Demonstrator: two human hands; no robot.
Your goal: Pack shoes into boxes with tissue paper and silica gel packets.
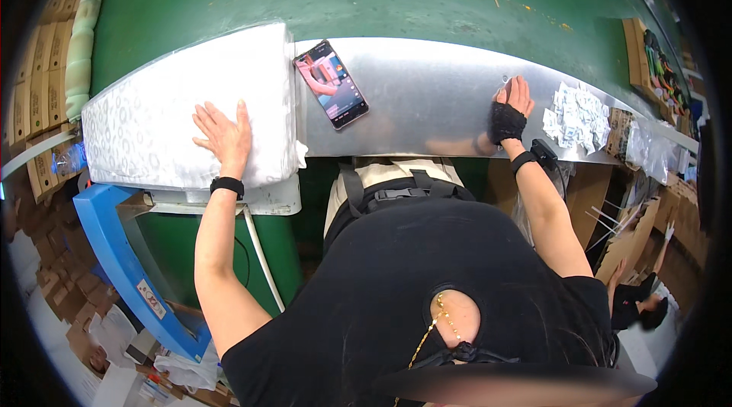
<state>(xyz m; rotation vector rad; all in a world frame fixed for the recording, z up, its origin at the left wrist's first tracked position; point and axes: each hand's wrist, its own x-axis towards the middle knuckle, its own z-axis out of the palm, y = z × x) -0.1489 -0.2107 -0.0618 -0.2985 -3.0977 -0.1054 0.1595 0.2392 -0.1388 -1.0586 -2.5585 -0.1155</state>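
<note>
My left hand [223, 136] lies flat, fingers apart, on a thick stack of white, patterned plastic sheets or bags [152, 117]. A dark band circles that wrist. My right hand [515, 106], in a black fingerless glove, rests on the bare metal worktop [427, 94] with its fingers stretched forward and close together; I see nothing held in it. Just right of it is a heap of small white packets [576, 117]. Between my hands, beside the stack, a phone [332, 85] lies face up with its screen lit.
Beyond the metal strip stretches a green surface [381, 3] with worn yellow marks. A blue machine frame [141, 270] stands at my left. Clear plastic bags [652, 151] and a cardboard box of coloured items [648, 64] sit at the right. Another person [640, 304] is far right.
</note>
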